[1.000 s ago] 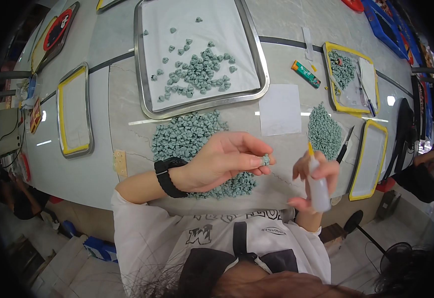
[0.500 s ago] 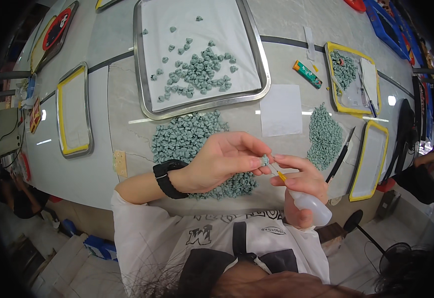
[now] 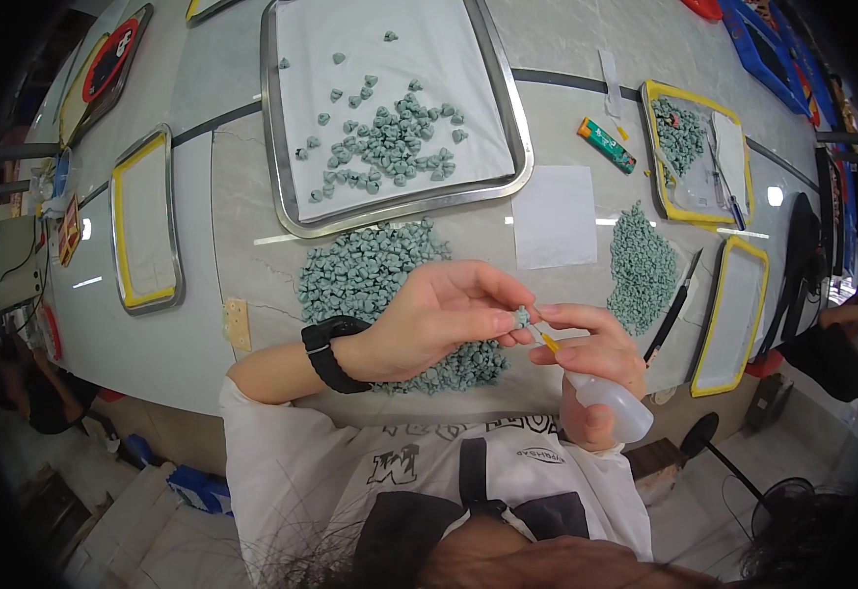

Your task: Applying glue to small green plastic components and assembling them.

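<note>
Between the thumb and fingers of my left hand [image 3: 449,319] is a small grey-green moulded piece [image 3: 521,317]. My right hand [image 3: 596,358] is closed round a translucent squeeze bottle [image 3: 617,404] with a yellow-based needle tip [image 3: 548,340]. The needle points up and left at the piece; whether it touches I cannot tell. Below my left hand lies a big pile of grey-green pieces [image 3: 370,270], partly hidden by my hand and wrist. Beyond my right hand spreads a pile of smaller grey-green pieces [image 3: 642,270].
A metal tray [image 3: 404,208] lined with white holds scattered pieces. White paper [image 3: 555,218] lies beside it. At right are a green-orange box [image 3: 606,145], a yellow-edged tray [image 3: 694,218], a black-handled knife [image 3: 667,324] and another yellow-edged tray [image 3: 733,316]. A third tray [image 3: 120,226] is at left.
My right hand and the bottle have shifted slightly left, bringing the yellow tip nearer the piece. My left hand stays almost in place, its hold unchanged.
</note>
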Demonstrator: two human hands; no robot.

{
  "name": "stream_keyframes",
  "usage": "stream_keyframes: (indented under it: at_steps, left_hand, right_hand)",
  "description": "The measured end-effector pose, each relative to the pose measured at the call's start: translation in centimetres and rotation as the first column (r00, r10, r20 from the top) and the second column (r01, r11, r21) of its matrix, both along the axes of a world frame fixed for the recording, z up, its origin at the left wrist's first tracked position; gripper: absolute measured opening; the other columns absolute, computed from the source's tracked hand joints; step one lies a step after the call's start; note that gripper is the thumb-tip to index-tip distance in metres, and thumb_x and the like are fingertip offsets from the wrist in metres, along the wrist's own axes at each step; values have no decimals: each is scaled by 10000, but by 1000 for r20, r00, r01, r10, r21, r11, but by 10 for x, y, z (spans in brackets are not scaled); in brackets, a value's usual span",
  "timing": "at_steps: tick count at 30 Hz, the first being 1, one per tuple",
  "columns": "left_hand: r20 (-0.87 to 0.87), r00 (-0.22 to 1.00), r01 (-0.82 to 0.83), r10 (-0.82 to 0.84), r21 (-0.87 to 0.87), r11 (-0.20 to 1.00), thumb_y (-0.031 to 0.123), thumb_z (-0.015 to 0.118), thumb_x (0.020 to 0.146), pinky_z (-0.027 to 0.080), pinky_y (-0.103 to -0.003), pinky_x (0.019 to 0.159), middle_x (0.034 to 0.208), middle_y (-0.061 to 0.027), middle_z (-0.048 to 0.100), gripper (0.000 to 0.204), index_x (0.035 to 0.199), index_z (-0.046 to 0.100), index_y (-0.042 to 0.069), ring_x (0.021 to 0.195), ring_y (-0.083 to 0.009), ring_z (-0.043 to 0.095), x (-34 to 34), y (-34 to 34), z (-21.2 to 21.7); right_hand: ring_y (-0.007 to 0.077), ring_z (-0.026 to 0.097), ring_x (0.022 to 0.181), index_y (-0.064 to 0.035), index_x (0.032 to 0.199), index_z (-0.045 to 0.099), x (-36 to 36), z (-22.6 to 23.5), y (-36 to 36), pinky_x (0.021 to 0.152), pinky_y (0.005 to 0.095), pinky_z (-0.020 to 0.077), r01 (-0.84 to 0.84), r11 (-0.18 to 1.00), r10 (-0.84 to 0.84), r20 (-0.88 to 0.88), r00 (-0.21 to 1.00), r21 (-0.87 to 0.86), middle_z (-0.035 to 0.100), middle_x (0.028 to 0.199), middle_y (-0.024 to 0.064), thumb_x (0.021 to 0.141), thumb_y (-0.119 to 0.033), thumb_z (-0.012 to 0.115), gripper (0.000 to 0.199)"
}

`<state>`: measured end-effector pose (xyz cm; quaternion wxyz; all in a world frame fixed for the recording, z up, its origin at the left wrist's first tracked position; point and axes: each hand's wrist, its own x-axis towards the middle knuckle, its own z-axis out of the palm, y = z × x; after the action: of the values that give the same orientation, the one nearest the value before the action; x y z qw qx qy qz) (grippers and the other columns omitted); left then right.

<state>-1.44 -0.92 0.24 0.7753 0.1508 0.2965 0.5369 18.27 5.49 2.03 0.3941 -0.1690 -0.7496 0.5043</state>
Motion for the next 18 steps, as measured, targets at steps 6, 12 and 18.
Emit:
stream_keyframes:
  at_steps: [6,12,18]
  left_hand:
    - [-6,1000,6,-5,9,1000,11,556,884,528,-306,808,1075,-181,617,212,1091,550,-37,909,-196,638,-1,0,1]
    - [-19,1000,7,-6,20,1000,9,552,884,527,-307,811,1076,-167,616,274,1153,520,-32,925,-196,635,-3,2,2]
    - [-92,995,-36,42,64,997,-2,549,880,527,-311,831,1075,-152,621,316,1191,499,-25,955,-196,632,0,2,0]
  right_hand:
    - [397,626,953,-34,1051,544,0,-4,0,758,420,520,-16,1000,17,-56,998,22,677,807,140,949,-467,426,461]
    - [374,604,918,-89,1199,381,-11,-9,-2,781,446,474,154,934,-169,19,985,321,625,989,186,921,-257,543,363]
    - [345,628,894,-84,1101,467,-12,-15,-2,728,388,535,156,903,-178,18,984,400,655,968,169,769,-47,714,416]
